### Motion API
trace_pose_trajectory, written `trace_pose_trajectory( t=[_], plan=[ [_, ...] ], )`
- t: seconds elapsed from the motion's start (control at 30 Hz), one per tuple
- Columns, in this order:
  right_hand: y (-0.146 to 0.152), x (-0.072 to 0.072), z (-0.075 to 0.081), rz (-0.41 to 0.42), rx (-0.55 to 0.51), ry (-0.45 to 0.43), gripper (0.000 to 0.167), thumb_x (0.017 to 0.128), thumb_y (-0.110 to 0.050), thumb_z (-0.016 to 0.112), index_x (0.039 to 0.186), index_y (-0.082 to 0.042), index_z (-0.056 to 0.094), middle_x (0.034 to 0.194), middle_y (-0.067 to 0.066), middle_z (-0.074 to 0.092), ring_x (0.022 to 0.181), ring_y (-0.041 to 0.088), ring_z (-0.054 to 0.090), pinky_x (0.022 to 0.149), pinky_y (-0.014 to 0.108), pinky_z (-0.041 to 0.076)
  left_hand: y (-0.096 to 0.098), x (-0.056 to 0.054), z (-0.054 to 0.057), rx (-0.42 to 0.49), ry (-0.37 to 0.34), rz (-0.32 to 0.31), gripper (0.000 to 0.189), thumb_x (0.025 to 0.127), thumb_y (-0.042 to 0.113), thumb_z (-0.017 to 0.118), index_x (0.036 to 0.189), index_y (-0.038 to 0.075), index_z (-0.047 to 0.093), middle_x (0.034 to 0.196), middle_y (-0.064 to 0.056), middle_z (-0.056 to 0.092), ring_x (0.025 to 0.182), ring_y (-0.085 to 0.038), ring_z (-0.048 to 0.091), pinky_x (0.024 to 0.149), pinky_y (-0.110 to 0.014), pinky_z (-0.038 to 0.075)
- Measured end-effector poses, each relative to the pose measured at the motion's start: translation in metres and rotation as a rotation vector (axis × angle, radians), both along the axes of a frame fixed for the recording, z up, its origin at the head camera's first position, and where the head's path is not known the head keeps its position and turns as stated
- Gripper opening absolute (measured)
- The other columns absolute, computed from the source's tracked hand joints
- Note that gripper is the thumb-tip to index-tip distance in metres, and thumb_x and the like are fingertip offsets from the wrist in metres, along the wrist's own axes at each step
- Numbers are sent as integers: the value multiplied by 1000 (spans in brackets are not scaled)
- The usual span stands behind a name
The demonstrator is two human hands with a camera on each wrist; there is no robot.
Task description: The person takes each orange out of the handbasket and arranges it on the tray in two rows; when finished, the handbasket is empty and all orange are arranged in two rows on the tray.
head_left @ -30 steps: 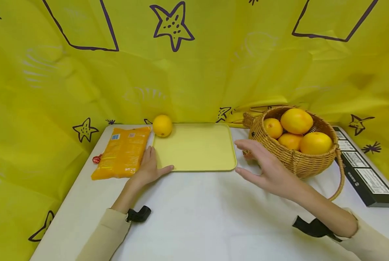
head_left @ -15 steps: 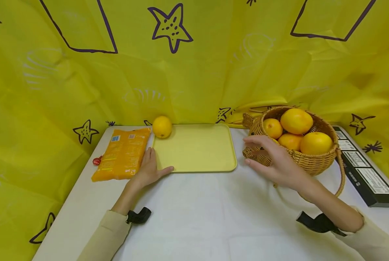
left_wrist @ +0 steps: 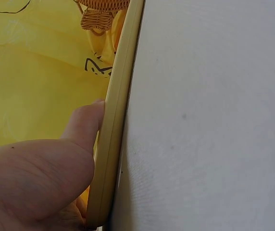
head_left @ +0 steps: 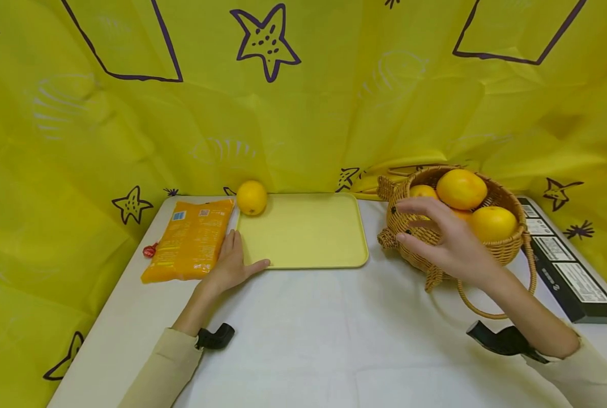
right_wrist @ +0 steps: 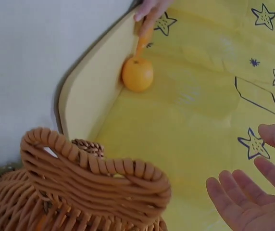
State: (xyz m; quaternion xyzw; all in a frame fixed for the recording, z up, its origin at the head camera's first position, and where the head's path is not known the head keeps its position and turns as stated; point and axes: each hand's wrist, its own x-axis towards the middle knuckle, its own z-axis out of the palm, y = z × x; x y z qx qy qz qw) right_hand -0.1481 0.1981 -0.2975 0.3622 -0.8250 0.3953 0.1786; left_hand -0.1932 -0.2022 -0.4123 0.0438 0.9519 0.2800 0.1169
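My left hand [head_left: 232,266] rests at the near left corner of a pale yellow tray [head_left: 308,232], its fingers along the left edge and the thumb on the front rim. In the left wrist view the thumb lies against the tray's rim [left_wrist: 112,125]. An orange [head_left: 251,198] sits in the tray's far left corner. My right hand [head_left: 453,243] hovers in front of an animal-shaped wicker basket [head_left: 509,252], thumb and fingers spread, holding nothing. Several oranges [head_left: 461,188] fill the basket, some partly hidden by that hand. The right wrist view shows the basket [right_wrist: 94,178] beside the spread fingers [right_wrist: 245,187].
An orange plastic packet [head_left: 191,241] lies just left of the tray, with a small red wrapped item [head_left: 150,250] beside it. A long black box [head_left: 573,266] lies right of the basket. A yellow patterned cloth [head_left: 303,124] hangs behind the white table [head_left: 303,340].
My right hand has moved right, away from the tray's right edge to in front of the basket, staying spread. The left hand, tray and orange on it stay put.
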Motion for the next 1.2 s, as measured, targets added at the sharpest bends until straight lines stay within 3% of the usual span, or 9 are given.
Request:
trace_pose_trajectory(
  t=[0.2,0.4,0.57,0.73,0.8,0.9,1.0,1.2],
  plan=[
    [9,-4,5,-32,-9,-25,53,76,18,70,125,3,57,127,-22,51,114,-8,53,90,10,49,1,0,0,0,2,-6,117,87,51,66,150,-11,-10,158,-30,-15,149,-42,-7,122,-54,6],
    [16,-17,12,-81,80,-48,44,82,9,69,125,2,59,128,4,56,114,-11,49,87,7,48,-1,-1,-1,13,9,-3,118,86,52,67,150,-10,-10,159,-28,-13,149,-42,-4,122,-55,6],
    [29,-43,32,-168,240,-78,38,88,-6,69,126,-4,61,130,13,56,112,-2,48,83,0,40,-2,0,-1,6,9,-4,117,87,52,66,149,-12,-10,158,-30,-13,149,-43,-5,122,-55,6],
    [51,-77,53,-172,317,-155,36,90,-8,67,125,-1,60,128,18,58,106,-13,43,80,0,40,-3,1,-2,3,11,-2,117,86,52,66,150,-11,-10,158,-30,-13,148,-43,-4,121,-56,7],
    [63,-90,61,-173,387,-215,36,92,-11,65,127,-2,60,129,18,57,110,-6,47,82,7,46,-3,1,-2,3,8,-2,118,86,53,66,150,-11,-10,159,-29,-14,149,-43,-4,121,-56,7],
    [79,-108,72,-150,552,-284,38,94,-16,64,129,-4,59,131,18,57,118,17,52,90,31,53,-3,0,-1,3,5,-1,118,87,53,65,150,-11,-11,158,-30,-15,149,-43,-6,121,-56,6],
    [91,-123,77,-96,680,-331,40,94,-18,63,129,-1,58,133,22,55,122,40,51,94,57,48,-3,0,-1,-1,4,-1,118,86,54,65,150,-11,-11,158,-30,-16,149,-44,-7,121,-56,6],
    [113,-141,72,-92,726,-477,46,97,-24,59,136,-1,52,141,26,48,132,47,39,101,64,36,-1,-1,-1,1,20,-8,117,86,52,66,150,-11,-9,159,-30,-13,149,-43,-3,122,-55,7]
  ],
)
